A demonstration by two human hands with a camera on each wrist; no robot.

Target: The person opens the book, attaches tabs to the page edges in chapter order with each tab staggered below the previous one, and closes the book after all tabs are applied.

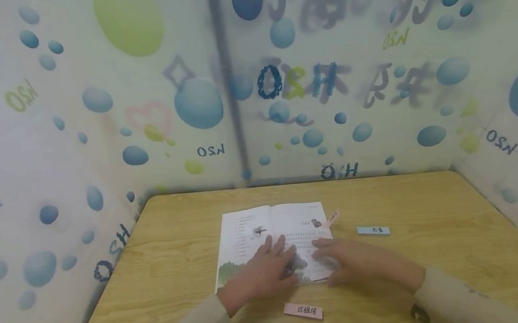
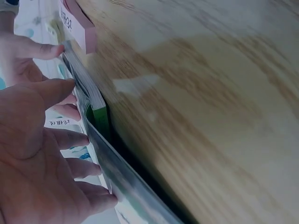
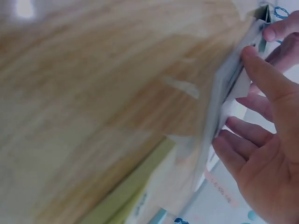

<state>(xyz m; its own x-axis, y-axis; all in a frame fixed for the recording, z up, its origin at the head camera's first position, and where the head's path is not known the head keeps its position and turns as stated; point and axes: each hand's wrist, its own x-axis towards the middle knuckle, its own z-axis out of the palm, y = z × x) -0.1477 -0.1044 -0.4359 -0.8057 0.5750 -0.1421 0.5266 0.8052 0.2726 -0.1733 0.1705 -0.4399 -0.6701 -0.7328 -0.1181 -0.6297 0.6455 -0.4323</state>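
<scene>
An open book (image 1: 240, 233) with printed text and pictures lies on the table. My left hand (image 1: 271, 266) rests on it near the middle fold, fingers spread and fairly straight. Over the lower right page lies my right hand (image 1: 353, 257), its fingers extended too. In the left wrist view, the fingertips of the left hand (image 2: 46, 158) touch the pages along the book's near edge, and a thick page block shows green at its corner. In the right wrist view, the right hand (image 3: 268, 144) touches the pages without gripping them. A pink paper slip (image 1: 332, 218) sticks out from the right page.
A pink block of notes (image 1: 303, 311) with handwriting lies in front of the book. To the right is a blue one (image 1: 373, 230), also written on. The right wrist view shows a yellow-green block (image 3: 133, 186). Patterned walls (image 1: 204, 103) stand behind the wooden table (image 1: 168, 246).
</scene>
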